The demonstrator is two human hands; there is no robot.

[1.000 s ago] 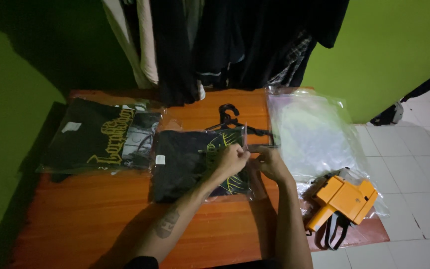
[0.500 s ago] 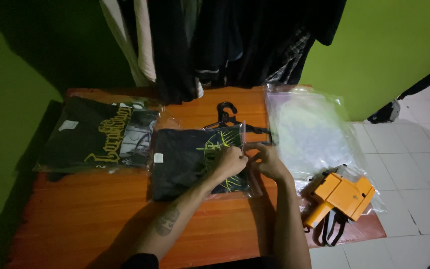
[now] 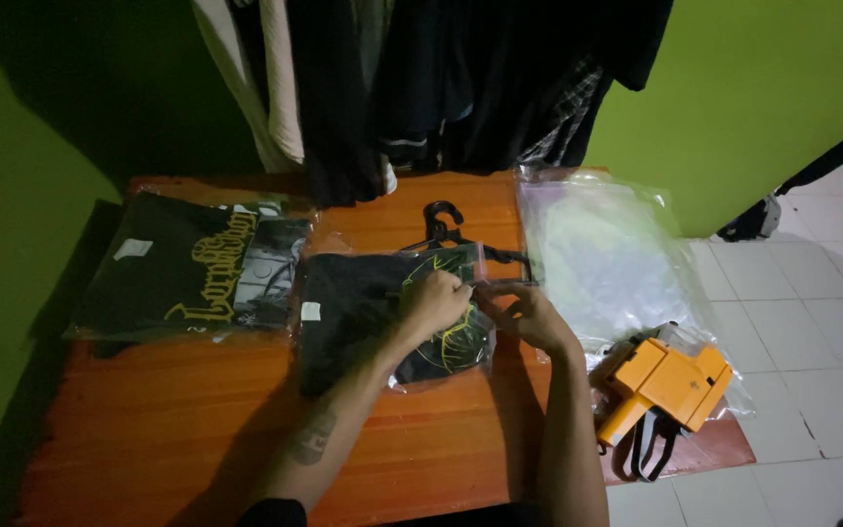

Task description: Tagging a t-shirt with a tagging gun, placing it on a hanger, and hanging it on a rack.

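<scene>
Looks like a small clothing seller's packing corner: dark garments hanging on a rail [image 3: 421, 78] against lime-green walls [image 3: 763, 88], folded black printed shirts in clear plastic bags [image 3: 197, 263], an orange handheld price-label gun [image 3: 665, 385] on the reddish wooden table [image 3: 178, 429].

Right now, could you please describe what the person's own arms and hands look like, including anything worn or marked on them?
Both forearms are bare, with no sleeves showing along them and no gloves. The left forearm carries a dark tattoo near the elbow; its design is too dim to make out. The left hand and right hand show no rings or watch that I can see in this low light.
</scene>
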